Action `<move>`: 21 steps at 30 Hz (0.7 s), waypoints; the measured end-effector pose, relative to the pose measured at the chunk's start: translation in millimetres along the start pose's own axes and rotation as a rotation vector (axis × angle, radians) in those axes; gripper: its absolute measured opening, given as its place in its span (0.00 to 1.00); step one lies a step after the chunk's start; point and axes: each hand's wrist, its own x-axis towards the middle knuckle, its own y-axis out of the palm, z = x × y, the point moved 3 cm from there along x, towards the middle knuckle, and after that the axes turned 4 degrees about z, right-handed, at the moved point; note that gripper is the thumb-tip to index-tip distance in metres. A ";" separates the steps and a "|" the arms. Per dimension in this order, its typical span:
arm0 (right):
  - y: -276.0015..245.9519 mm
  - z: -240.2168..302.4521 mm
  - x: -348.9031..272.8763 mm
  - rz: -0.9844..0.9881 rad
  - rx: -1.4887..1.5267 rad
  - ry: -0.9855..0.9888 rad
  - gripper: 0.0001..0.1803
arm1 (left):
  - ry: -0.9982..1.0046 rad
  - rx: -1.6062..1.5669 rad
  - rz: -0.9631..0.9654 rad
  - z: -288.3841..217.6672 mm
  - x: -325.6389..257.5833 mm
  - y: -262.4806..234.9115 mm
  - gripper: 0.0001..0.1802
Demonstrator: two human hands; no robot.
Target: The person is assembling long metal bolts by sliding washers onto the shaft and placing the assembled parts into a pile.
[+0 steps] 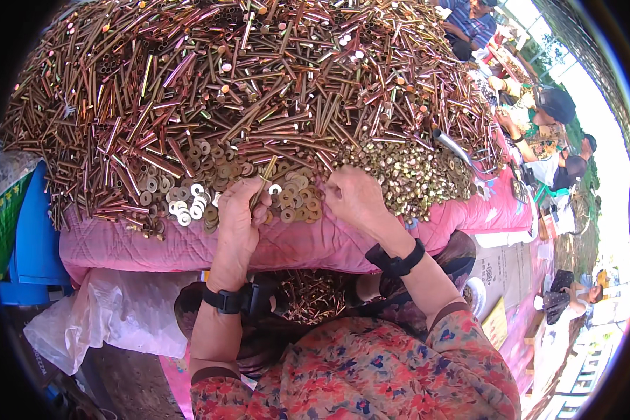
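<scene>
Fingers of the left hand (239, 206) clamp a slim brass-coloured metal rod (269, 169) left of centre in the frame, its long axis tilted, upper end toward the top and slightly right; the right hand (355, 197) curls just right of centre, its fingertips partly hidden, so whether they meet or grip anything cannot be told. The rod lies to the left of those right fingers, apart from them, with flat, round brass-toned washers (299, 198) spread in the gap between the two hands. Beside the left hand, toward the left of the frame, brighter silver-white metal washers (197, 203) catch the light; against the right hand's far side, right of centre, sits a heap of small, rounded, gold-toned metal pieces (406, 178), glossy and pebble-like. Above, a deep bank of smooth, coppery-pink metal tubes (259, 77) fills the upper frame, their axes crossing every way. All rest on a bench dressed in soft pink quilted cloth (315, 243), its front edge puckered and stitched. A smooth blue plastic bin (33, 234) stands at far left, crinkled translucent plastic sheeting (129, 308) hangs at lower left, and other people (563, 168) sit at upper right.
</scene>
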 end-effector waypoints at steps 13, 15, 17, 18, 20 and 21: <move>-2.7 5.0 31.6 -0.106 -0.187 -0.001 0.14 | 0.018 0.033 -0.018 2.0 -3.4 1.5 0.08; -4.9 -0.6 23.8 -0.084 -0.166 0.082 0.12 | 0.004 0.035 0.000 3.6 -3.7 1.7 0.08; -8.1 -6.4 14.8 -0.122 -0.090 0.048 0.12 | -0.014 0.037 0.019 5.0 -4.9 2.7 0.08; -11.9 -7.2 10.1 -0.163 -0.012 0.018 0.13 | -0.019 0.052 0.041 5.3 -5.4 4.2 0.07; -14.9 -4.3 2.1 -0.204 0.066 -0.011 0.13 | -0.026 0.068 0.064 6.9 -6.3 7.1 0.07; -16.9 1.1 -0.9 -0.108 0.574 0.133 0.13 | -0.031 0.077 0.085 8.4 -6.5 9.0 0.07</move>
